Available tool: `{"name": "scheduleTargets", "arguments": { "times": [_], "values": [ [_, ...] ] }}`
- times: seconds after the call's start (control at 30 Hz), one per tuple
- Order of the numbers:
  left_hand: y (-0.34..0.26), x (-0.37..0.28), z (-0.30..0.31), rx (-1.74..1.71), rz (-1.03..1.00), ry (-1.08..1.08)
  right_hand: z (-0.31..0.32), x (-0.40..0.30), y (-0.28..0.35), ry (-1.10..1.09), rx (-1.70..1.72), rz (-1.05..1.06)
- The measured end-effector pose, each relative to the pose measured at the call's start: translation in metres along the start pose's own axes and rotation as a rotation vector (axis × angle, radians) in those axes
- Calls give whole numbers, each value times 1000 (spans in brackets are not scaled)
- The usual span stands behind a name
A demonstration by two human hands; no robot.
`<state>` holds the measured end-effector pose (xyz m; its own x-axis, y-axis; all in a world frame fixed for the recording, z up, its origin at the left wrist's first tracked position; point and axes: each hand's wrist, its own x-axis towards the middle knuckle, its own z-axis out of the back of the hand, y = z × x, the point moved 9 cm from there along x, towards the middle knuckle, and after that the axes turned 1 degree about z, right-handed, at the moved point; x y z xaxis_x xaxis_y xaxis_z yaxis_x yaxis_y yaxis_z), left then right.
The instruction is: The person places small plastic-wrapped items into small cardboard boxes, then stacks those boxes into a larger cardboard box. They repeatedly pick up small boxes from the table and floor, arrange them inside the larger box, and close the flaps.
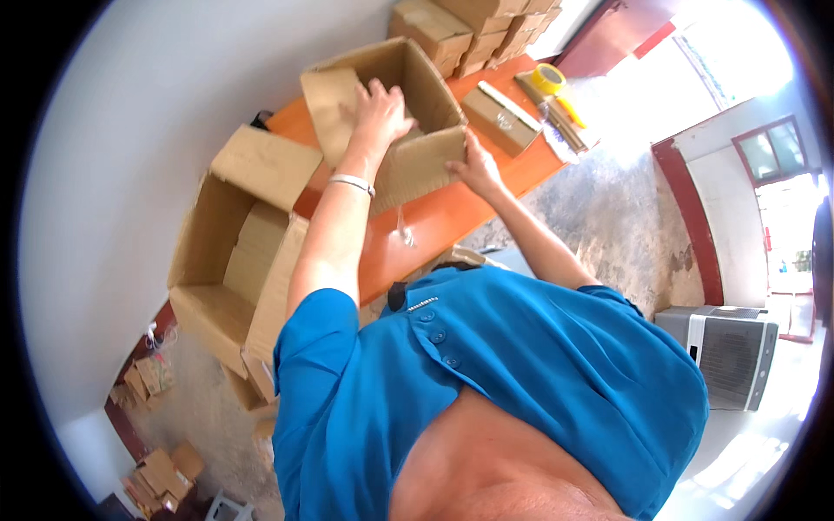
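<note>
An open cardboard box (430, 84) stands on the orange tabletop (417, 228), its flaps spread outward. My left hand (381, 112) is over the box's opening with fingers apart, close to the left flap (329, 107). I see nothing held in it; whether the fingertips touch the cardboard I cannot tell. At the near right corner, my right hand (479, 166) grips the front flap (423, 163), thumb on its face and fingers around the edge. The box's floor is partly hidden by my left hand.
A larger open carton (228, 247) is at the left. On the table are a small closed carton (502, 117), a yellow tape roll (548, 78), a yellow-handled tool (572, 112) and stacked cartons (433, 32). Flattened cardboard (159, 478) and a grey appliance (730, 355) are farther off.
</note>
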<state>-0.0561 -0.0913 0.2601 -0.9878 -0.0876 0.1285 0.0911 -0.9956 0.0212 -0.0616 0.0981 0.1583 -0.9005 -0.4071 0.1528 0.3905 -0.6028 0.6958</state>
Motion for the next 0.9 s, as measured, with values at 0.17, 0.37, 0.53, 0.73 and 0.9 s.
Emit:
{"name": "scheduleTargets", "arguments": {
  "times": [0.17, 0.37, 0.53, 0.73, 0.9],
  "values": [
    [3, 30, -32, -103, 163, 245, 29, 17, -4, 28, -117, -56],
    [28, 49, 45, -195, 11, -11, 42, 37, -27, 255, -49, 26],
    [183, -14, 54, -637, 222, -58, 125, 95, -121, 100, 69, -40],
    [145, -23, 44, 107, 667, 528, 170, 137, -254, 15, -160, -132],
    [128, -14, -5, 1, 692, 383, 92, 90, -357, 127, 165, -611]
  ]
}}
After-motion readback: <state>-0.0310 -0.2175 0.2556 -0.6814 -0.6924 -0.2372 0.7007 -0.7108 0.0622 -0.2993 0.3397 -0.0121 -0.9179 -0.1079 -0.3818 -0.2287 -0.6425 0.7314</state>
